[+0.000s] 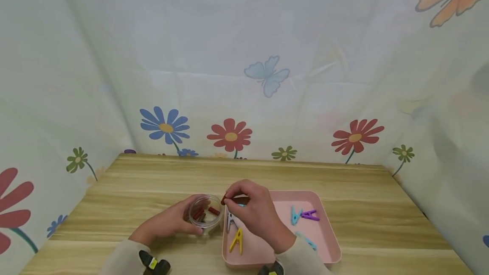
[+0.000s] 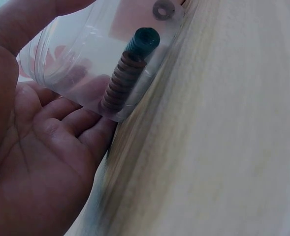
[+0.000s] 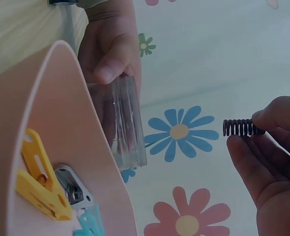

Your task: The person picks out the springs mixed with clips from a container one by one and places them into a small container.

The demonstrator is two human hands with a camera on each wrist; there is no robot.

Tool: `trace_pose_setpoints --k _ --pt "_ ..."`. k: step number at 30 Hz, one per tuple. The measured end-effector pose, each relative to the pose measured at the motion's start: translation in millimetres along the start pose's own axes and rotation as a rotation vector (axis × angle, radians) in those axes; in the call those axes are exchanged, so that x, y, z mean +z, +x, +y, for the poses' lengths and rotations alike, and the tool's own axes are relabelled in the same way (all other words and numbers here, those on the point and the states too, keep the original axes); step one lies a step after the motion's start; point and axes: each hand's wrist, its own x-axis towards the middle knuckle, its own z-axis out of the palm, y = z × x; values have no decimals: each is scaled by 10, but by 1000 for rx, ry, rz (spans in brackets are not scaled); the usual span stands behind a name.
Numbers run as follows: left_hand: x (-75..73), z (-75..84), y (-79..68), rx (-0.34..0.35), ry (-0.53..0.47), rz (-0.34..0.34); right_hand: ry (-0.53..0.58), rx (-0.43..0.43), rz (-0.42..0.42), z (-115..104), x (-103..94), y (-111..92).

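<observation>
My left hand [image 1: 172,220] holds a clear round plastic jar [image 1: 206,225], its fingers and thumb about the wall. Inside lie several small coil springs; a red one [image 1: 214,211] shows in the head view, and a teal one [image 2: 144,42] beside a brownish-red one [image 2: 121,83] in the left wrist view. Thumb and fingertip of my right hand [image 1: 259,212] pinch another coil spring [image 3: 239,128], reddish in the head view and dark in the right wrist view. That spring is held in the air just right of the jar's mouth.
Right of the jar stands a pink tray [image 1: 263,247], partly under my right hand. In it lie a yellow clothespin [image 1: 236,241], a grey one [image 1: 229,221], a purple one [image 1: 310,215] and several light-blue ones [image 1: 295,216]. A printed curtain [image 1: 214,46] hangs behind the wooden table [image 1: 366,220].
</observation>
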Motion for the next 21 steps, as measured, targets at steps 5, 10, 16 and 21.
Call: trace_pose_setpoints --k 5,10,16,21 --pt "2 -4 -12 14 -6 -5 2 9 -1 23 52 -6" --pt "14 4 1 1 25 -10 4 31 0 48 56 -19" --pt "5 37 1 5 33 10 -8 39 4 78 66 6" --pt "17 46 -10 27 -15 -13 -17 50 -17 133 112 -7"
